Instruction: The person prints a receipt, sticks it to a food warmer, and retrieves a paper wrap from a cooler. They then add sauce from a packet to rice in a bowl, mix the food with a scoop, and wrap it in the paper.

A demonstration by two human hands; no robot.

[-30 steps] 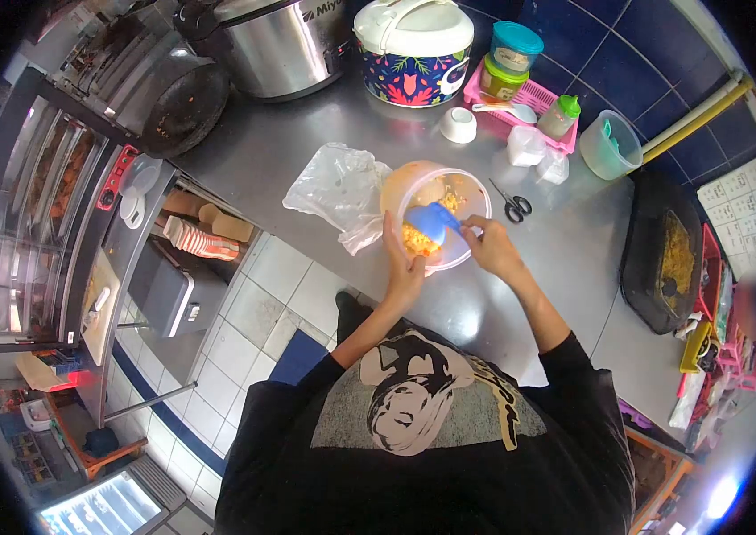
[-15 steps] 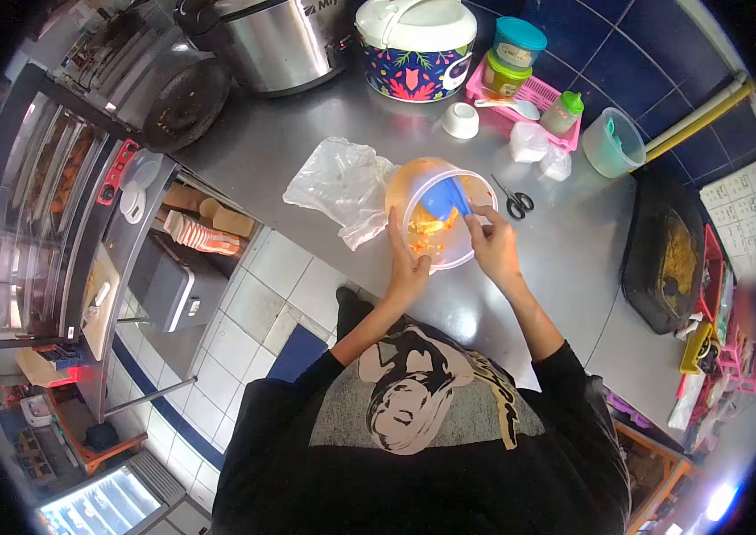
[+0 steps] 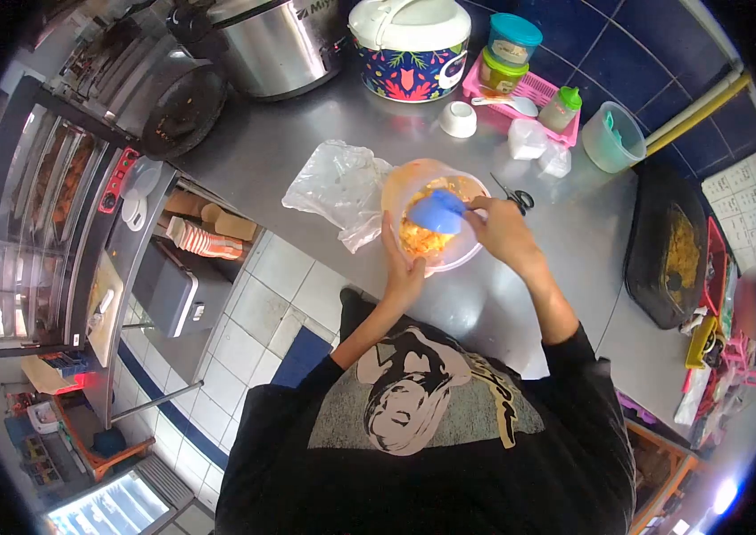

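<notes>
A translucent round tub [image 3: 465, 253] stands on the steel counter, with orange-yellow food [image 3: 420, 239] inside. My left hand [image 3: 403, 272] grips the tub's near left side, thumb at the rim. My right hand [image 3: 504, 234] is closed on the handle of a blue spoon-like utensil [image 3: 436, 212], whose broad end lies over the food in the tub. Left of the tub is a crumpled clear plastic bag [image 3: 335, 192]. Black scissors [image 3: 520, 198] lie just beyond my right hand, partly hidden by it.
A steel cooker [image 3: 278, 45], a floral rice cooker [image 3: 410, 58] and a small white bowl [image 3: 458, 119] stand at the back. Farther right are a pink tray [image 3: 538, 89], a clear bucket [image 3: 613, 138] and a black pan [image 3: 674, 250]. A glass display cabinet [image 3: 48, 214] is at left.
The blue utensil has turned from steep to flatter over the food. My right hand has shifted slightly right, nearer the scissors. The tub is tilted differently, and more food shows.
</notes>
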